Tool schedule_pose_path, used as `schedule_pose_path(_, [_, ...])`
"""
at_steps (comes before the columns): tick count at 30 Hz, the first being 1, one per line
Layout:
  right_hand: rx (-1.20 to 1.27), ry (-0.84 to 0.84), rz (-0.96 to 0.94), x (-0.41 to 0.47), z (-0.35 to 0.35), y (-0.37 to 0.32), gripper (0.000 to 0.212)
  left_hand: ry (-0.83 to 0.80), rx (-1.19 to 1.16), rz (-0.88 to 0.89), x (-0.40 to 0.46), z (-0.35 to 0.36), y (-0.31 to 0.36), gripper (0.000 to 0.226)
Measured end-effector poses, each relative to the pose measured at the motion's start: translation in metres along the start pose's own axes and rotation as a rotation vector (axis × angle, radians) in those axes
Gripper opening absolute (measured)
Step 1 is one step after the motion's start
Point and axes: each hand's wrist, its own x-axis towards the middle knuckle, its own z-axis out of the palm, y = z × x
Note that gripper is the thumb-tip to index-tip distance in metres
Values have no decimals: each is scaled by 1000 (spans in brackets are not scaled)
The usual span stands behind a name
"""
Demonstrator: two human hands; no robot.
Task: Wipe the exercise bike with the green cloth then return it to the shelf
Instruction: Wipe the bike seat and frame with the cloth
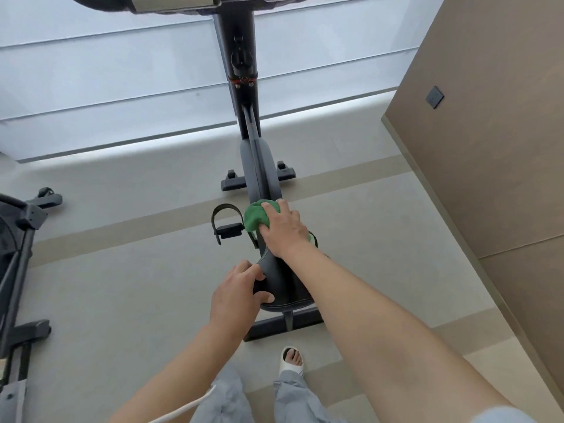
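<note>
My right hand (282, 228) lies spread, palm down, over the bunched green cloth (255, 219), fingers fairly straight and pressing it onto the frame of the exercise bike (259, 166) just ahead of the saddle (279, 285). The cloth bulges out past my fingertips on the side away from the saddle, and a small green corner shows under the wrist on the far right. My left hand (236, 290) curls round the saddle's left edge, thumb on top near the rear, holding the bike steady.

From the saddle outward: the strapped pedal (225, 225) sits just to its front left, beside the cloth; the front stabiliser feet (233, 181) lie farther ahead on the floor; the rear stabiliser bar (283, 326) rests right under the saddle's back end. My sandalled foot (293, 360) stands just behind that bar. Another machine (18, 257) stands well to the saddle's left.

I judge the wiping to be under way (no shelf is in view). To do this stroke well, I would keep the palm flat so the cloth stays gathered beneath it, run along the frame away from the saddle in one line, keep the loose edge out of the pedal strap, and hold the saddle firmly so the bike does not rock.
</note>
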Motion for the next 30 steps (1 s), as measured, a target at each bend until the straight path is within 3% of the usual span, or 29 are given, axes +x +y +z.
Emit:
schedule_pose_path(6, [342, -56, 37, 16, -10, 7, 55, -7, 10, 33, -1, 1, -2, 34])
schedule_pose_path(11, [168, 92, -81, -58, 1, 20, 58, -6, -10, 38, -3, -1, -3, 34])
schedule_pose_path(17, [-57, 68, -18, -150, 12, 66, 64, 5, -70, 9, -3, 4, -7, 33])
schedule_pose_path(24, [-190, 121, 122, -69, 13, 23, 76, 7, -43, -18, 1, 8, -6, 33])
schedule_pose_path(30, [116, 46, 56, -6, -1, 6, 65, -12, -1, 2, 9, 6, -4, 37])
